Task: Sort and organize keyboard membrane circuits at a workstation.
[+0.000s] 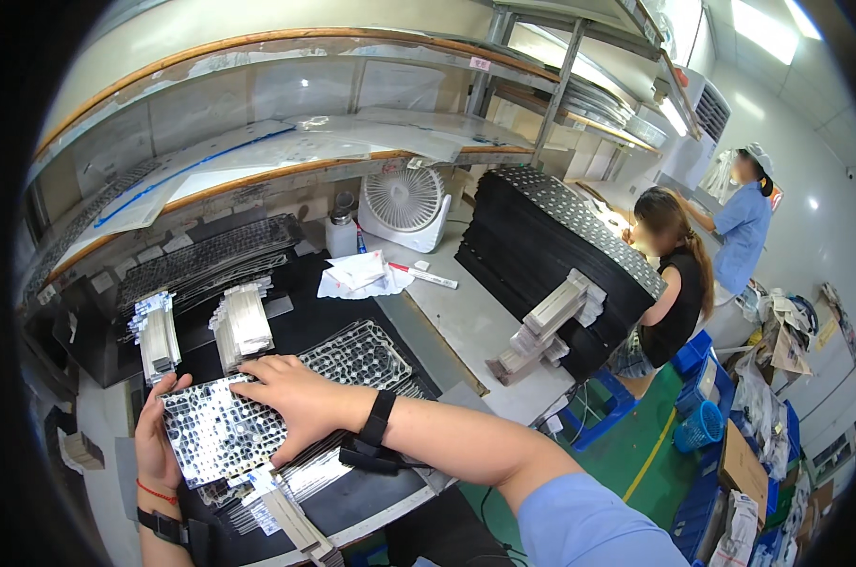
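A silvery perforated panel (215,430), covered in rows of dark holes, is tilted between my two hands. My left hand (159,439) grips its left edge, thumb side up. My right hand (296,397) spans its right end, fingers at the top edge and thumb near the bottom one. Behind and under it lies a stack of similar perforated sheets (362,359) on the bench. A bundle of pale metal strips (291,520) rests just below the panel. Two more strip bundles, a left one (157,335) and a right one (243,324), stand beyond my hands.
A white fan (404,208), a bottle (341,234), crumpled paper (360,274) and a marker (428,276) are at the back. A tall black sheet stack (551,255) stands right, with strip bundles (541,326) against it. Shelves (305,142) overhang. Two people work farther right.
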`<act>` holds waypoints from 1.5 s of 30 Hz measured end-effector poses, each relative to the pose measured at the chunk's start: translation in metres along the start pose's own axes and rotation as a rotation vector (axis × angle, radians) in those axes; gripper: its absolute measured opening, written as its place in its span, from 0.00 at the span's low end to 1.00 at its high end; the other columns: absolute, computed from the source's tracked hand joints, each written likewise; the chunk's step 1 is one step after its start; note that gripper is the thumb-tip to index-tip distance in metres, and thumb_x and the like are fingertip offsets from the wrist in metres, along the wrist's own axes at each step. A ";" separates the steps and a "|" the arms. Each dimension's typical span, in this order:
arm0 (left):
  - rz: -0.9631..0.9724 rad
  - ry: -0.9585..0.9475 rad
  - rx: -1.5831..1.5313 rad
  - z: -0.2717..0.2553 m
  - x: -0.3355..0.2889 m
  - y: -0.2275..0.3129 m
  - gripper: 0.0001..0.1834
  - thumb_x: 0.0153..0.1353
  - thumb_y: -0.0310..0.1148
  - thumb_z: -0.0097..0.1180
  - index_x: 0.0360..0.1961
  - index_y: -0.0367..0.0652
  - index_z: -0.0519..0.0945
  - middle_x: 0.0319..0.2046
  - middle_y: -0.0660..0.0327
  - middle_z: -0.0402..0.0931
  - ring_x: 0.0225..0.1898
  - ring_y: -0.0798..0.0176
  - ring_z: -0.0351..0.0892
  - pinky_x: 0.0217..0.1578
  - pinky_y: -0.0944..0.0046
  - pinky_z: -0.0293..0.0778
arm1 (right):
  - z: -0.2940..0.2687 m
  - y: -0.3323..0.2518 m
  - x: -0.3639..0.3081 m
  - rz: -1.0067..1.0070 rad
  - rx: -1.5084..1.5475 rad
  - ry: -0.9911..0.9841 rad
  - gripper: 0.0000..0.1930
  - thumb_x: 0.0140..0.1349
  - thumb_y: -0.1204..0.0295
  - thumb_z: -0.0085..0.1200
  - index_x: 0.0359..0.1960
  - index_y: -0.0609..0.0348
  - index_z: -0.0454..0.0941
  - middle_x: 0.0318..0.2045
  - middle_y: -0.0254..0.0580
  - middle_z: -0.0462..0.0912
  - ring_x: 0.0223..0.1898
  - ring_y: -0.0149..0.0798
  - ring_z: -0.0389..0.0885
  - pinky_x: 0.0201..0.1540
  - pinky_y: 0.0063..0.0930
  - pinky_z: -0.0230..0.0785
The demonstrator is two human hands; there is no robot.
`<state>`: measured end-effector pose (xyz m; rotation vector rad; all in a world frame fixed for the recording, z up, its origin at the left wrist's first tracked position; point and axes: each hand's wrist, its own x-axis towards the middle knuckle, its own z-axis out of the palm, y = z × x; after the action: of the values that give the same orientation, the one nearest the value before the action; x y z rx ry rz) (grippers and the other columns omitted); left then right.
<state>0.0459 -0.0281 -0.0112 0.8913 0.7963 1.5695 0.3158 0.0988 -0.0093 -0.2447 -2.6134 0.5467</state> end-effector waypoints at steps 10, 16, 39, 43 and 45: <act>-0.011 0.022 0.003 0.000 0.000 0.001 0.27 0.71 0.35 0.44 0.68 0.35 0.65 0.64 0.47 0.72 0.60 0.54 0.78 0.64 0.53 0.72 | 0.000 -0.001 0.000 -0.002 -0.011 0.004 0.59 0.32 0.45 0.75 0.68 0.63 0.66 0.67 0.69 0.63 0.69 0.67 0.61 0.70 0.55 0.50; -0.007 0.009 0.007 0.001 -0.001 0.002 0.27 0.71 0.35 0.44 0.69 0.36 0.65 0.64 0.47 0.72 0.60 0.54 0.77 0.64 0.53 0.72 | -0.001 -0.002 0.000 0.004 -0.009 -0.003 0.59 0.32 0.45 0.75 0.68 0.63 0.66 0.67 0.69 0.63 0.69 0.67 0.61 0.70 0.55 0.50; 0.000 0.001 0.035 0.000 -0.001 0.002 0.27 0.71 0.36 0.43 0.69 0.36 0.65 0.64 0.47 0.72 0.60 0.55 0.78 0.64 0.53 0.73 | -0.003 -0.003 0.001 0.003 -0.007 -0.010 0.58 0.32 0.46 0.75 0.68 0.62 0.67 0.68 0.68 0.63 0.68 0.67 0.61 0.70 0.55 0.51; -0.002 0.010 0.026 0.001 -0.001 0.002 0.27 0.71 0.36 0.44 0.69 0.36 0.65 0.64 0.47 0.72 0.60 0.55 0.77 0.64 0.53 0.73 | 0.000 -0.001 0.000 0.001 -0.015 0.001 0.59 0.32 0.46 0.75 0.68 0.62 0.67 0.67 0.68 0.63 0.68 0.67 0.61 0.70 0.54 0.51; 0.003 -0.004 0.041 -0.001 0.000 0.002 0.27 0.71 0.36 0.44 0.69 0.35 0.65 0.64 0.47 0.72 0.60 0.55 0.78 0.64 0.54 0.73 | -0.001 -0.001 0.000 -0.004 -0.011 0.000 0.59 0.32 0.46 0.75 0.68 0.63 0.66 0.67 0.68 0.63 0.68 0.67 0.61 0.70 0.54 0.51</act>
<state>0.0445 -0.0287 -0.0102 0.9260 0.8273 1.5582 0.3157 0.0981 -0.0080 -0.2433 -2.6172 0.5311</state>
